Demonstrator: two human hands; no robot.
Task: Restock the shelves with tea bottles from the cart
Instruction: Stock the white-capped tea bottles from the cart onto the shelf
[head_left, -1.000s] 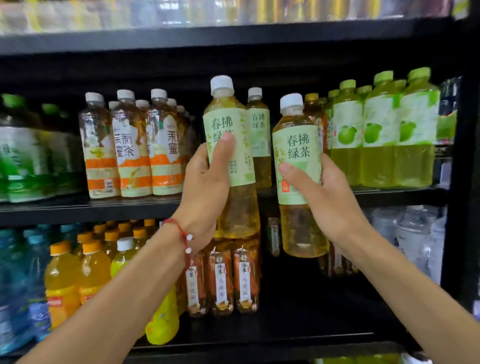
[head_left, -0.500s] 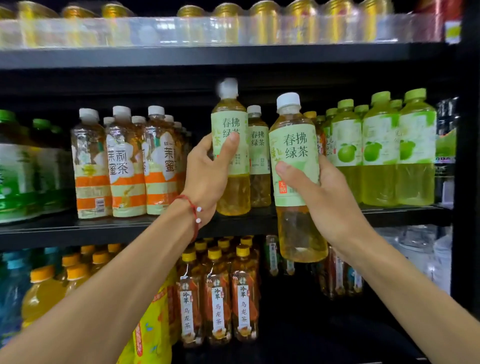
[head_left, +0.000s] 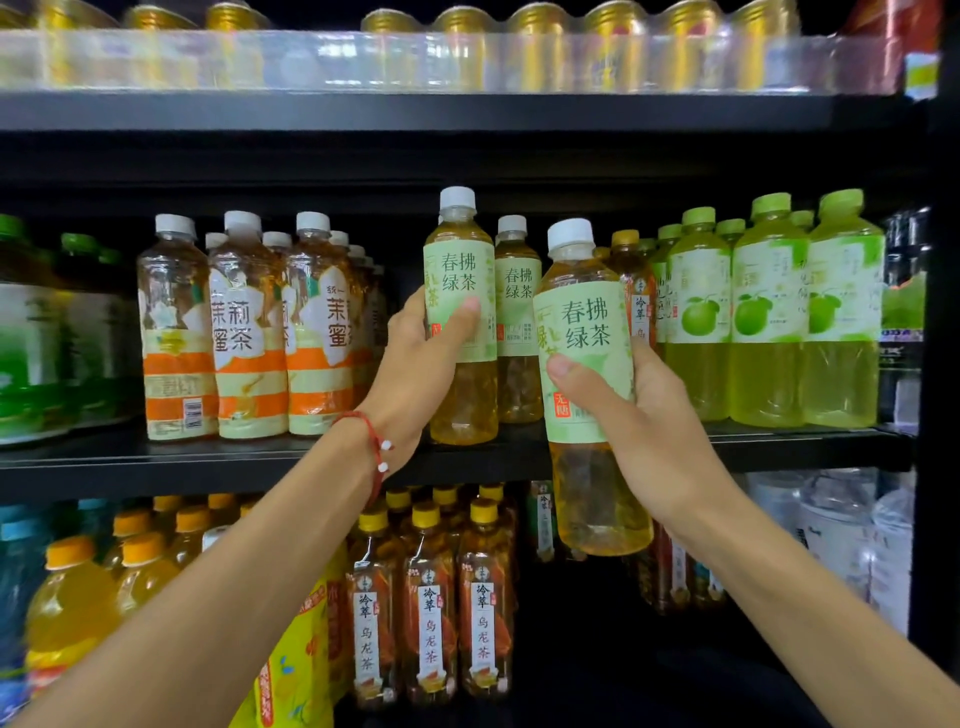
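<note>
At shelf edge, left hand grips tea bottle; right hand holds second bottle (base below edge).

L hand grips a green tea btl round the label, thumb across the front. Btl is upright, base down at the front edge of the mid shelf. Red cord bracelet on that wrist. R hand holds a 2nd green tea btl, thumb on the label, slightly tilted, in front of the shelf edge w/ its base below board level. Betw the hands, further back: 3rd same-label btl on the shelf. Left of L hand: jasmine tea btls, white caps. Right of R hand: green-cap btls. Under L wrist: oolong btls, yellow caps. Above both hands: gold cans, blurred.
</note>
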